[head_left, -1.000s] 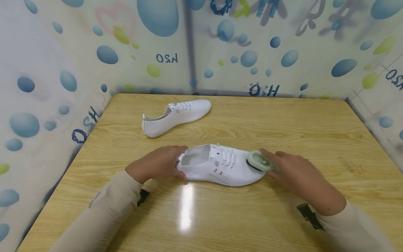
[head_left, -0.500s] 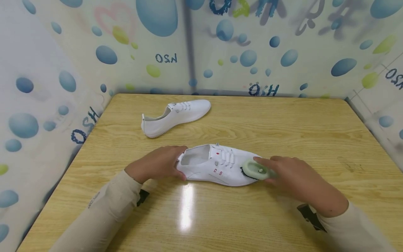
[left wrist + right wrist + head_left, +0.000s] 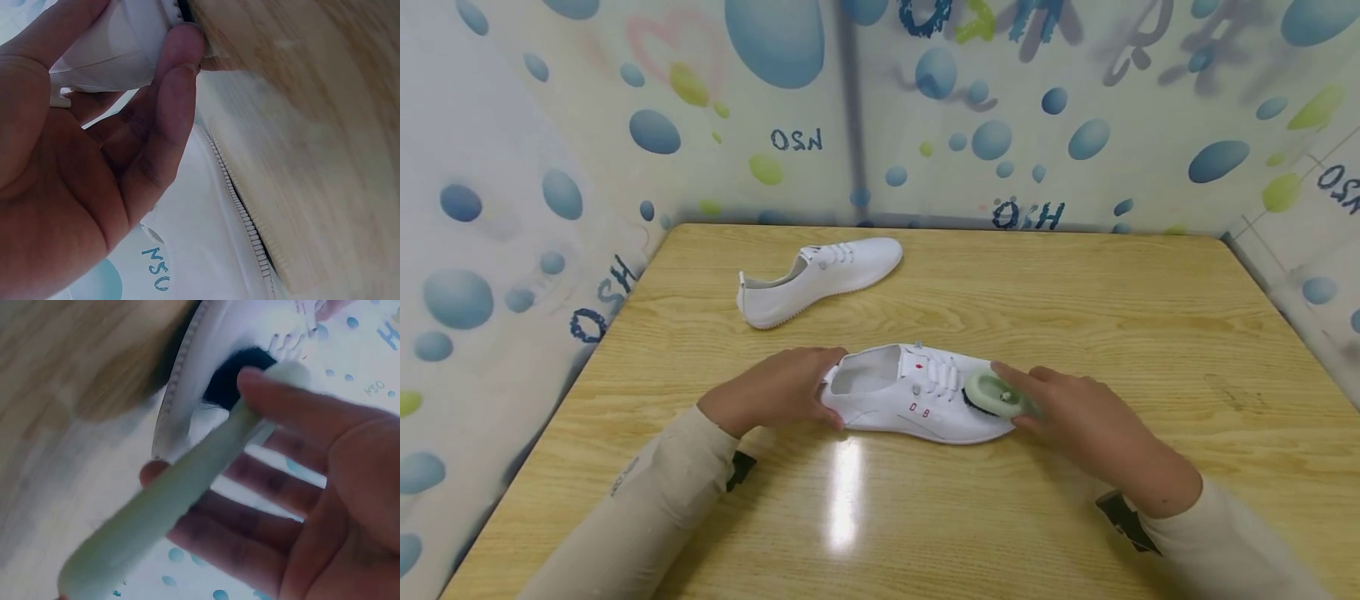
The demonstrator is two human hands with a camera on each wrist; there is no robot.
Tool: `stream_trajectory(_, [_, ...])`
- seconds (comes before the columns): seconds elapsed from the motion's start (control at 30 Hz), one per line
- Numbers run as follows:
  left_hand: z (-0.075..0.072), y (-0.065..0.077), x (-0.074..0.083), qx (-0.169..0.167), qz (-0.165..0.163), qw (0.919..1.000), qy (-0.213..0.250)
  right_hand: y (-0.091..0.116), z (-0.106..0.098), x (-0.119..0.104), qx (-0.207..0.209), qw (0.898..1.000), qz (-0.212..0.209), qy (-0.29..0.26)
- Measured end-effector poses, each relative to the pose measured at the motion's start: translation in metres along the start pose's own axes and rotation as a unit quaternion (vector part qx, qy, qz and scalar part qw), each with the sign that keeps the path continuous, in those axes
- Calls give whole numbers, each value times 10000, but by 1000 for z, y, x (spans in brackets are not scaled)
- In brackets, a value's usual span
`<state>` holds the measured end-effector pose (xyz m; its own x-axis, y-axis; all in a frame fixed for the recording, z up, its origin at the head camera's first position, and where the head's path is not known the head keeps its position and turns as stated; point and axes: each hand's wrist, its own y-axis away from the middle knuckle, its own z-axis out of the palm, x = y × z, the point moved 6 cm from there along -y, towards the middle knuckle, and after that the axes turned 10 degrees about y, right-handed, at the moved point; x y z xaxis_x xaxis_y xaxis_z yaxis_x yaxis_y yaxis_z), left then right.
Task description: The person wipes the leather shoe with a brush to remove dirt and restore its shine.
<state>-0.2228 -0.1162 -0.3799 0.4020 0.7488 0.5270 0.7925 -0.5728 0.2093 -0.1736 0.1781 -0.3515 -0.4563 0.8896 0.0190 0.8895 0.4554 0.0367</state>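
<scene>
A white lace-up shoe (image 3: 880,412) with red letters on its side lies in front of me, toe to the right. My left hand (image 3: 782,387) grips its heel, and the left wrist view shows curled fingers around the heel (image 3: 119,50). In my right hand (image 3: 1082,417) is a pale green brush (image 3: 996,394), held by its handle (image 3: 169,494). Its dark bristles (image 3: 240,375) rest on the toe area just ahead of the laces. A second white shoe (image 3: 820,282) stands farther back on the left, untouched.
The wooden table (image 3: 1075,300) bears both shoes. Behind it rises a pale wall (image 3: 880,100) with blue and green spots, and side walls stand at left and right.
The brush has slid left along the toe toward the laces, carried by my right hand. My left hand and both shoes stay where they were.
</scene>
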Motion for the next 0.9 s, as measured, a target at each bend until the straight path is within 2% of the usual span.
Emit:
stream_trajectory(0.17, [0, 0, -1, 9, 16, 10000, -11, 3, 0, -1, -236, 9994, -243, 98])
stream_trajectory(0.33, [0, 0, -1, 15, 42, 10000, -31, 6, 0, 10, -451, 9989, 77, 100])
stream_trajectory(0.5, [0, 0, 0, 28, 81, 10000, -50, 3, -2, 13, -192, 9993, 271, 156])
stream_trajectory(0.7, [1, 0, -1, 44, 59, 10000, -64, 1, 0, 0, -7, 10000, -11, -83])
stream_trajectory(0.8, [1, 0, -1, 49, 33, 10000, -71, 2, 1, -4, -241, 9996, -144, -63])
stream_trajectory(0.9, [0, 0, -1, 35, 42, 10000, -70, 4, 3, 1, -575, 9983, -82, -21])
